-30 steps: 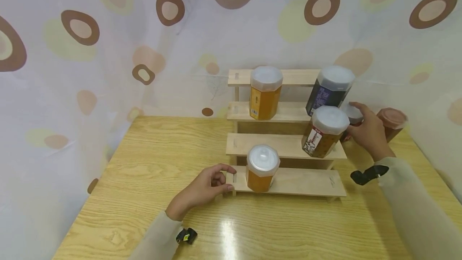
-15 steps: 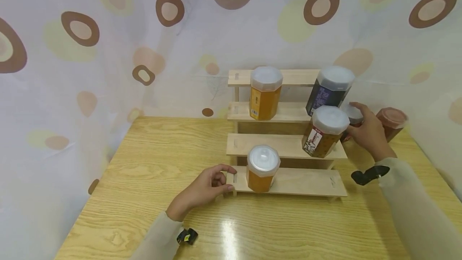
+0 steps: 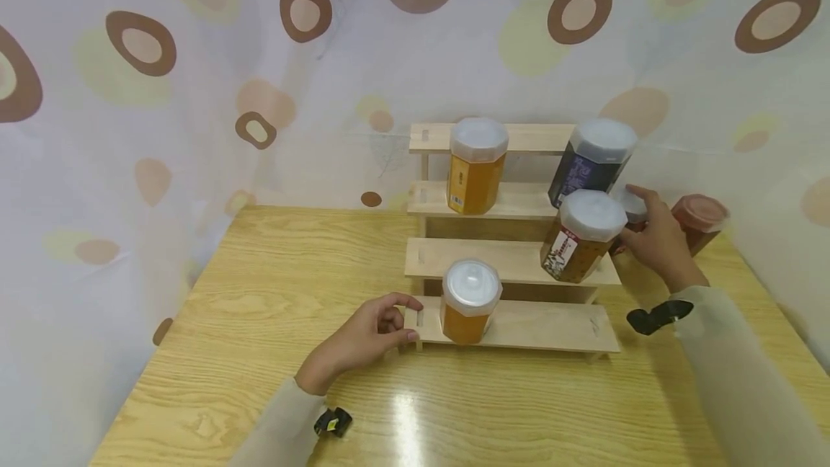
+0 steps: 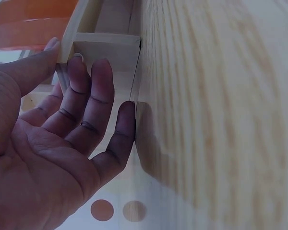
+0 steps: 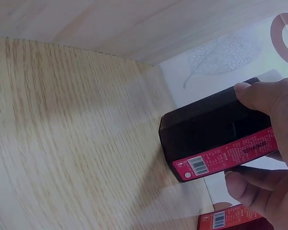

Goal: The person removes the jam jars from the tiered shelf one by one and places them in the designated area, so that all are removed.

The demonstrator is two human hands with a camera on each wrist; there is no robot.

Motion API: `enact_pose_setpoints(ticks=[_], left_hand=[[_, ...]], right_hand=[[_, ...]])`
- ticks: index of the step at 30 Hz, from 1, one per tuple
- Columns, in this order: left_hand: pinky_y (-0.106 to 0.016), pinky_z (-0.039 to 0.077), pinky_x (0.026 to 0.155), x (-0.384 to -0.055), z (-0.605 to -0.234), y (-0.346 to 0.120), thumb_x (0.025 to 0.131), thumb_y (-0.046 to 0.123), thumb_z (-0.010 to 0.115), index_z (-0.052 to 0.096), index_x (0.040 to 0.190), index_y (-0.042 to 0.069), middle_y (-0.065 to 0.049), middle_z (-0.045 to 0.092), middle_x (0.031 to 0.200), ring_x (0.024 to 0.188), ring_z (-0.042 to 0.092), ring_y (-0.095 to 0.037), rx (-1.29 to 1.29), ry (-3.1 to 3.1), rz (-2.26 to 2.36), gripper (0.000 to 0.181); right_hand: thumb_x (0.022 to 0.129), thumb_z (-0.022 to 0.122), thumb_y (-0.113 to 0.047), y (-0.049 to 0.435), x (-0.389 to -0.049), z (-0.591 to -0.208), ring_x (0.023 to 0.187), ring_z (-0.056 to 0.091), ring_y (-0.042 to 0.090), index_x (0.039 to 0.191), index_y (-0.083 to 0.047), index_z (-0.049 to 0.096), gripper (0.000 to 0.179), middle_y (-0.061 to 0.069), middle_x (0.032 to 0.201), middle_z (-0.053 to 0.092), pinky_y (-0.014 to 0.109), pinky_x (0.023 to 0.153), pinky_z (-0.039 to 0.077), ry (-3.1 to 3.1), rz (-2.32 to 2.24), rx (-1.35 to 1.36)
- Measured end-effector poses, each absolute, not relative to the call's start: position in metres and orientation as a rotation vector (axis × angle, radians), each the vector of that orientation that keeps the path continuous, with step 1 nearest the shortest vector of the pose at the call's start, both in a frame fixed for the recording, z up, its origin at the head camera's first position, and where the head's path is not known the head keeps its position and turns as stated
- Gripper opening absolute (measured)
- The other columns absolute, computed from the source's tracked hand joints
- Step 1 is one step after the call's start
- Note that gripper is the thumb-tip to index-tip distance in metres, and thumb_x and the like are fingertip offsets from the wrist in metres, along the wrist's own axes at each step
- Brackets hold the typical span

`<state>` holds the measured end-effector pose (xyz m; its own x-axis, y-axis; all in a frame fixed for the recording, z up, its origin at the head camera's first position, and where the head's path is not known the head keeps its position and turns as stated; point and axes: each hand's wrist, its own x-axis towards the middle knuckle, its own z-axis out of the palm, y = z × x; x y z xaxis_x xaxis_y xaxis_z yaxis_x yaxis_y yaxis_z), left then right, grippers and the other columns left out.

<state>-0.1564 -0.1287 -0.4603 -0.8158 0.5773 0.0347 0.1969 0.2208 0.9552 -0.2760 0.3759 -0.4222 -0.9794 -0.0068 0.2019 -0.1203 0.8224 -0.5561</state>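
Note:
A tiered wooden rack point(image 3: 545, 324) stands on the table with jars on its steps. With thumb and fingers, my left hand point(image 3: 363, 337) grips the left end of the lowest step; the left wrist view shows some fingers curled beside the board. Behind the rack's right side, my right hand point(image 3: 663, 242) holds a dark jar point(image 5: 209, 132) with a magenta barcode label, thumb on one side and fingers on the other. In the head view that jar is partly hidden by the hand and a brown jar point(image 3: 586, 251). Whether its base touches the table, I cannot tell.
An amber jar point(image 3: 467, 324) is on the lowest step. Higher up are a yellow-labelled jar point(image 3: 476, 186) and a dark purple-labelled jar point(image 3: 580, 177). A red-lidded jar point(image 3: 702, 216) stands right of my right hand. Patterned cloth point(image 3: 363, 78) hangs behind the table point(image 3: 272, 287).

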Motion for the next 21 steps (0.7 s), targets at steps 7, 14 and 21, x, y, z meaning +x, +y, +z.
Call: enact_pose_setpoints(ticks=[7,14,21], left_hand=[[-0.021,0.041,0.06,-0.157,-0.462,-0.129,0.097,0.005,0.073,0.059,0.133,0.001,-0.006,0.059,0.08,0.066,0.049,-0.009,0.756,2.159,1.638,0.039],[-0.02,0.041,0.06,-0.158,-0.462,-0.13,0.097,0.005,0.073,0.06,0.133,0.002,-0.005,0.059,0.08,0.065,0.049,-0.009,0.772,2.172,1.634,0.039],[-0.021,0.041,0.059,-0.156,-0.459,-0.129,0.096,0.004,0.074,0.06,0.133,0.002,-0.006,0.059,0.08,0.065,0.049,-0.009,0.739,2.177,1.625,0.039]], right_hand=[[0.096,0.069,-0.006,0.375,-0.276,-0.423,0.096,0.058,0.046,0.16,0.0,0.027,0.076,0.035,0.131,0.047,0.033,0.067,0.045,-2.79,0.855,0.119],[0.095,0.068,-0.003,0.379,-0.278,-0.424,0.091,0.057,0.043,0.159,0.001,0.027,0.076,0.036,0.125,0.046,0.024,0.063,0.043,-2.781,0.863,0.174],[0.097,0.066,-0.005,0.384,-0.278,-0.411,0.071,0.063,0.031,0.157,0.005,0.026,0.073,0.039,0.108,0.058,0.03,0.05,0.049,-2.85,0.87,0.249]])
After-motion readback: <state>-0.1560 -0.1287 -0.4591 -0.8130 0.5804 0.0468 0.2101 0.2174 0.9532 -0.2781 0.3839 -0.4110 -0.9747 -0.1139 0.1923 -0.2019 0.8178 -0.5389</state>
